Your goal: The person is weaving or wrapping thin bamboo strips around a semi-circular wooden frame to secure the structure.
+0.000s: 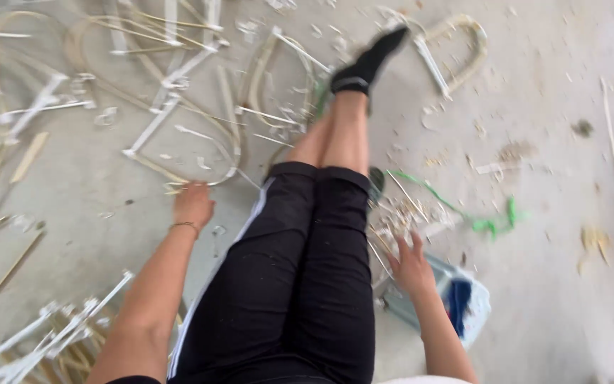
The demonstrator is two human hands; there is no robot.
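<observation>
The person sits on a grey concrete floor (548, 128) with legs in black trousers (300, 270) stretched forward and crossed, a black sock (367, 60) on the raised foot.

The left hand (193, 205) lies knuckles up on the floor beside the left thigh, fingers curled loosely. It touches the near end of a bent cane hoop (200, 135), a pale loop taped with white strips; motion blur hides whether the fingers actually pinch the cane or only rest against it. A thin bracelet (185, 226) circles that wrist.

The right hand (412, 264) is spread, fingers fanned apart, hovering over or resting on a heap of thin cane slivers (399, 217) just beside the right knee; it grips nothing that can be made out. Right next to that wrist sits a pale blue tub (474, 306) with something dark blue inside.

A green strip (488, 224) trails across the floor beyond the slivers. More taped cane hoops (30, 92) lie scattered at the upper left, another hoop (456, 50) near the raised foot, and a bundle of white-taped sticks (51, 338) at the lower left.
</observation>
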